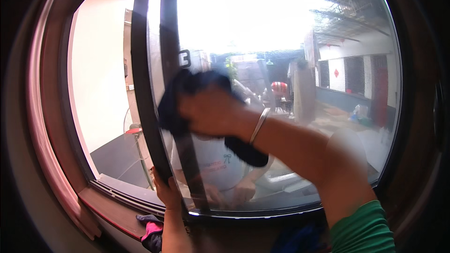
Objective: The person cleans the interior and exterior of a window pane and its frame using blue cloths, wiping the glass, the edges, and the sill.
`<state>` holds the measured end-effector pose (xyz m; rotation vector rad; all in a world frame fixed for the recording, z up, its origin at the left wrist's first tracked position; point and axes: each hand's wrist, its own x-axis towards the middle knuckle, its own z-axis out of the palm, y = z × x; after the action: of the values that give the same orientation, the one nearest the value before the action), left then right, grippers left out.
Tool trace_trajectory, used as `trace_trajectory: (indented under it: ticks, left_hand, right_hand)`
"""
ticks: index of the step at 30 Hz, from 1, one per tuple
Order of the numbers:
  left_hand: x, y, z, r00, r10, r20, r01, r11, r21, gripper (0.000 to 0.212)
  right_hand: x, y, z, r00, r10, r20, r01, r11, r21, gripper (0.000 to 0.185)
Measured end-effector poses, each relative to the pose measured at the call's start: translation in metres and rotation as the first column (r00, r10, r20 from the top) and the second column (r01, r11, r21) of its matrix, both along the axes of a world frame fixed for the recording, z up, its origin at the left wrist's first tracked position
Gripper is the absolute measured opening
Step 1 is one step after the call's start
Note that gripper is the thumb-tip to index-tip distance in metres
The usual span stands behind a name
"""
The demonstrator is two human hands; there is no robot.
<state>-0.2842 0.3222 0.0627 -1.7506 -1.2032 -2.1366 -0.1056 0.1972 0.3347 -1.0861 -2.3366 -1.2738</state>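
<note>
My right hand [214, 110] presses a dark blue cloth [175, 102] against the window glass [281, 88], near the sash's left edge. Hand and cloth are blurred, and a loose end of the cloth hangs below the wrist, which wears a silver bangle [260, 124]. Lower down, my left hand [168, 191] grips the dark upright frame [140, 77] of the sliding sash, its fingers wrapped around the edge. A reflected person in a light printed shirt [218, 165] shows in the pane behind my right arm.
A pink and dark cloth [153, 230] lies on the brown sill [116, 212] beside my left forearm. Window tracks [123, 196] run along the bottom. Through the opening at left stands a pedestal fan [137, 140]. A pink curtain [45, 140] hangs at far left; something blue [300, 237] sits in shadow below.
</note>
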Motion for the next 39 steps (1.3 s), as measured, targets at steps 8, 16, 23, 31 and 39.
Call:
trace_trajectory:
  ticks: [8, 16, 23, 31, 39]
  left_hand:
    - [-0.003, 0.003, -0.002, 1.000, 0.014, 0.005, -0.015, 0.995, 0.098, 0.060]
    - [0.008, -0.006, 0.003, 0.998, 0.027, 0.058, -0.030, 0.998, 0.056, 0.059]
    - [0.007, -0.012, 0.002, 0.993, 0.108, 0.041, -0.108, 0.994, 0.017, 0.062]
    - [0.002, -0.004, -0.003, 0.998, 0.041, 0.046, -0.044, 0.997, 0.068, 0.066]
    - [-0.003, 0.003, 0.002, 0.996, -0.019, 0.082, 0.014, 0.998, 0.054, 0.065]
  right_hand:
    - [0.273, -0.125, 0.148, 0.864, -0.065, -0.499, 0.475, 0.434, 0.765, 0.058]
    - [0.599, -0.288, 0.058, 0.397, -0.320, -0.860, 0.914, 0.054, 0.402, 0.060]
    - [0.445, -0.202, 0.159, 0.460, -0.352, -0.815, 0.888, 0.164, 0.430, 0.055]
    - [0.084, -0.018, 0.212, 0.967, -0.079, -0.243, 0.249, 0.503, 0.828, 0.046]
    - [-0.045, 0.028, 0.080, 0.932, -0.064, 0.357, 0.014, 0.990, 0.143, 0.062]
